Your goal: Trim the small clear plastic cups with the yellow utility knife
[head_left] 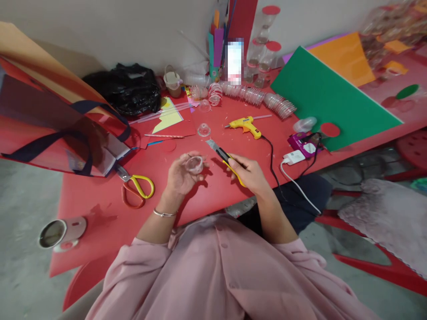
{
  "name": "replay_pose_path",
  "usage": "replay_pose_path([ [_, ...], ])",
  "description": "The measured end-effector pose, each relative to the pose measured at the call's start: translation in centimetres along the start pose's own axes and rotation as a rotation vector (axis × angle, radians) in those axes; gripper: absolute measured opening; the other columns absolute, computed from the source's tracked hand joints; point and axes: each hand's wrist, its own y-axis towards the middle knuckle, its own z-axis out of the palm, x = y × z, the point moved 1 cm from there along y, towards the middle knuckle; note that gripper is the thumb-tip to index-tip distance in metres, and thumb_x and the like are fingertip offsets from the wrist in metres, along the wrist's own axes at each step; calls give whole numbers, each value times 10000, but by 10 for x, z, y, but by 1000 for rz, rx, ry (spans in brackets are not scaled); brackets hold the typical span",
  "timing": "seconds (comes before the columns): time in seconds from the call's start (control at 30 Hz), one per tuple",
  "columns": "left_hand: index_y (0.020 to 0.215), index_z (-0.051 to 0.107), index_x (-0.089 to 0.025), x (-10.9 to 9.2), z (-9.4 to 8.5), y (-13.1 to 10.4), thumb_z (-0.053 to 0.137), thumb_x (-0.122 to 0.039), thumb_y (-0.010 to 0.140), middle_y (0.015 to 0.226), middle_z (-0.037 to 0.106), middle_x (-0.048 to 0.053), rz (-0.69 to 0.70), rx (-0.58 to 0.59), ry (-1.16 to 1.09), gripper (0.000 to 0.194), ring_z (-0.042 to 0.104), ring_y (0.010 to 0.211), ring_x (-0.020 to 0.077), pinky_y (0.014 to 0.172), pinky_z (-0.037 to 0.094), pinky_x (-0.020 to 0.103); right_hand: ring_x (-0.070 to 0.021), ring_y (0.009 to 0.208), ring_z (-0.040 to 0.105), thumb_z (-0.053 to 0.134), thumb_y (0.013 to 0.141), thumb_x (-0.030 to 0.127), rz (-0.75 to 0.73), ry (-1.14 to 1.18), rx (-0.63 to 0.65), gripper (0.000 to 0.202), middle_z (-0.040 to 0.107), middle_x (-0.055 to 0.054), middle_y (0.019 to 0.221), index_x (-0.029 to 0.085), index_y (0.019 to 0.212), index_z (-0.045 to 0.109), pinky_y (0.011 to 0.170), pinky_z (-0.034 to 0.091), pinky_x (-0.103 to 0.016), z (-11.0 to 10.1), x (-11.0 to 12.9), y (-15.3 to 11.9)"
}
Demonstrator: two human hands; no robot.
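My left hand (183, 174) holds a small clear plastic cup (194, 165) between thumb and fingers, over the red table (207, 195). A utility knife (223, 154) with a yellow and black handle is gripped in my right hand (245, 171), its blade pointing up and left. Just beyond the blade tip lies a clear dome-shaped piece (203, 130). Farther back, a yellow glue gun (246, 126) rests on its side, with a black cord running toward the front edge.
Scissors (137, 189) and a metal mug (62, 232) are at the left. Stacked clear cups (252, 95) line the back beside a black plastic bag (128, 89). A green board (330, 95) and purple box (304, 143) stand right.
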Motion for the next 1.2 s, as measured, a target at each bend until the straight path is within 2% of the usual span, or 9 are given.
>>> replay_pose_path([
  [0.1,824,592,-186,8,-5,6,821,-568,743,784,644,21,20,-131,55,452,683,673,167,434,467,216,-93,579,591,635,934,588,2,9,43,545,684,-5,804,222,1333,698,534,558,-232,4,1,-1],
  [0.23,850,654,-178,12,-11,10,873,-537,727,678,619,-15,166,-268,212,438,606,530,106,472,462,212,-100,581,604,637,926,601,19,2,87,562,694,-12,814,211,1326,699,533,571,-241,12,3,-3],
  [0.33,910,711,-185,10,-12,9,847,-558,758,675,633,-16,227,-274,245,426,588,523,90,496,455,209,-97,579,605,636,925,601,22,-24,120,581,708,-19,832,194,1335,692,541,576,-244,18,5,-4],
  [0.5,803,713,-176,9,-9,7,881,-501,722,662,632,-5,209,-280,283,375,552,525,88,485,427,214,-98,587,613,610,944,585,24,-57,167,571,724,-30,863,185,1345,687,554,573,-247,24,6,-6],
  [0.77,714,673,-170,10,-5,5,908,-485,694,539,478,-51,252,-280,335,394,386,448,54,427,309,199,-103,595,617,608,951,570,2,-88,154,543,733,-37,888,189,1328,698,576,578,-261,25,0,-4],
  [0.93,716,711,-171,8,-9,6,923,-440,678,698,657,10,348,-365,446,344,510,529,75,476,386,212,-106,586,612,613,935,605,11,-85,-53,544,689,-11,801,206,1292,712,532,551,-235,15,-1,1],
  [1.03,718,735,-159,8,-14,9,835,-501,776,827,731,69,358,-379,489,360,592,580,99,496,434,224,-110,608,619,624,923,614,1,-92,-134,553,690,-12,825,215,1297,707,540,548,-235,5,-1,3],
  [1.1,806,777,-156,9,-16,11,784,-502,821,904,756,98,345,-385,505,346,664,664,129,541,483,231,-116,648,634,626,925,609,-16,-96,-143,547,698,-17,868,227,1310,701,576,559,-243,0,-1,3],
  [1.2,1029,802,-172,8,-17,12,847,-378,744,942,764,93,364,-419,514,354,721,790,161,631,536,243,-124,711,645,624,939,585,-63,-110,-128,528,707,-22,941,256,1348,678,640,574,-258,-2,-3,1],
])
